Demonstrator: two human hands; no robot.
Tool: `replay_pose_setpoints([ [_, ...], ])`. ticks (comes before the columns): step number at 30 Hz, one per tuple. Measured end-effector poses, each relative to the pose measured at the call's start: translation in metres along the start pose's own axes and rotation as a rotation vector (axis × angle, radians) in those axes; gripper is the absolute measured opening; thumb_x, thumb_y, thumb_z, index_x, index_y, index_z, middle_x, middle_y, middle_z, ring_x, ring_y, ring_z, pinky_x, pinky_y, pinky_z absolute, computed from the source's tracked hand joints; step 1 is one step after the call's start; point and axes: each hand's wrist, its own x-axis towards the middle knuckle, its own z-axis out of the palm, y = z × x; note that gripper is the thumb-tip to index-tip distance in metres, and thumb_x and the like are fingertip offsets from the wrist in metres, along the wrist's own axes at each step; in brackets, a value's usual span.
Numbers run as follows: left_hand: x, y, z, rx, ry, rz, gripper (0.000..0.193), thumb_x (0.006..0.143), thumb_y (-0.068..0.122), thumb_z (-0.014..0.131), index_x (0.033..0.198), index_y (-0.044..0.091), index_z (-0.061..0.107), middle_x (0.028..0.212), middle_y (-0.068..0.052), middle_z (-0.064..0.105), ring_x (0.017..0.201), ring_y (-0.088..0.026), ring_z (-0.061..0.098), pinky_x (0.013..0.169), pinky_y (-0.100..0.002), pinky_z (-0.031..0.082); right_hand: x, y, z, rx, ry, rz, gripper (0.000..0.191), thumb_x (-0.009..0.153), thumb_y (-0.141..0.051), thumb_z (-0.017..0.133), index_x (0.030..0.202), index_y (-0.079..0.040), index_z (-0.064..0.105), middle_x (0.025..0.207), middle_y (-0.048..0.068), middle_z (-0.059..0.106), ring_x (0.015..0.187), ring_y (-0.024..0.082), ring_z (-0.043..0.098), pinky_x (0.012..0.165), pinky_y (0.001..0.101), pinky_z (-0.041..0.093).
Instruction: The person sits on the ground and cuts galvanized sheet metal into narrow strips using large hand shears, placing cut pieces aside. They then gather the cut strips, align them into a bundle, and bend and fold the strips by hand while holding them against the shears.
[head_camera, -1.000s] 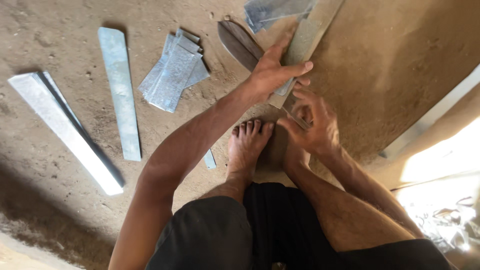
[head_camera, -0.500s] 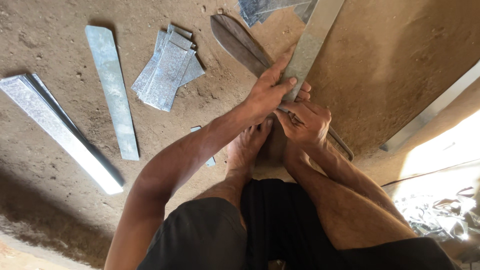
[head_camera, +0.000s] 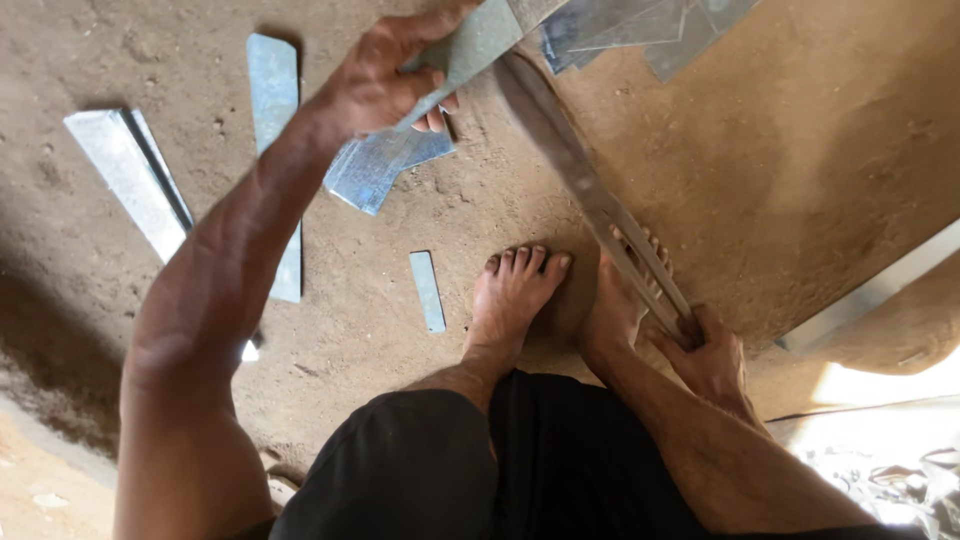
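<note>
**Strip held up, shears gripped low**

The person squats barefoot on a dirt floor (head_camera: 820, 180), and I look down over dark shorts (head_camera: 500, 470) and both feet. The left hand (head_camera: 385, 80) is raised toward the top of the view, fingers and thumb clamped around a long metal strip (head_camera: 470, 50) that slants up and to the right until it leaves the picture. The right hand (head_camera: 710, 355) sits low, just beside the right foot (head_camera: 615, 310), closed tight on the handle end of long shears (head_camera: 590, 200). The shears run diagonally from that fist up to the strip, their far end blurred where it meets the metal, so I cannot tell whether the blades are apart or together there.

The left foot (head_camera: 510, 290) is planted flat near the middle, toes pointing away. Just to its left lies a small offcut (head_camera: 427, 290), flat on the dirt. Under the raised forearm rests a loose stack of cut pieces (head_camera: 375, 170), partly overlapping. Further left lies a flat strip (head_camera: 275, 120), partly hidden by the arm, and beyond it a folded length (head_camera: 130, 180) set at an angle. More sheet pieces (head_camera: 640, 30) lie at the top edge, behind the held strip. A pale bar (head_camera: 870, 290) lies at the right, well apart from the hands, with bright sunlight on the ground below it.
</note>
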Motion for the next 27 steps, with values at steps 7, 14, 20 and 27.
replay_pose_setpoints([
  [7,-0.004,0.007,0.003,0.002,0.083,-0.115,0.062,0.099,-0.005,0.053,0.158,0.005,0.035,0.128,-0.024,0.065,0.082,-0.022,0.079,0.056,-0.031,0.071,0.012,0.015,-0.036,0.116,-0.349,0.053,0.049,0.095,-0.038,0.060,0.138,-0.018,0.049,0.090,0.006,0.064,0.085,0.021,0.061,0.077,0.0402,0.050],
  [14,-0.003,-0.002,0.036,-0.122,0.015,-0.134,0.063,0.098,-0.005,0.052,0.158,0.007,0.036,0.122,-0.026,0.069,0.080,-0.023,0.077,0.055,-0.030,0.068,0.016,-0.017,-0.046,0.090,-0.337,-0.004,0.050,0.096,-0.040,0.058,0.142,-0.020,0.052,0.105,0.013,0.068,0.098,0.025,0.066,0.088,0.0422,0.051],
  [20,-0.003,0.005,0.037,-0.163,-0.018,-0.067,0.063,0.102,-0.005,0.050,0.161,0.007,0.033,0.120,-0.027,0.070,0.085,-0.022,0.077,0.063,-0.030,0.070,0.022,-0.020,-0.029,-0.100,-0.124,0.075,0.044,0.099,-0.046,0.064,0.120,-0.009,0.073,0.072,0.018,0.067,0.071,0.031,0.066,0.069,0.0469,0.053],
  [27,-0.039,-0.003,0.031,-0.222,0.111,0.131,0.068,0.098,0.006,0.068,0.158,0.004,0.037,0.116,-0.026,0.068,0.075,-0.023,0.071,0.059,-0.033,0.066,0.016,-0.026,-0.014,-0.284,0.038,-0.177,0.049,0.097,-0.051,0.069,0.103,-0.003,0.070,0.078,0.021,0.072,0.073,0.038,0.070,0.065,0.0497,0.053],
])
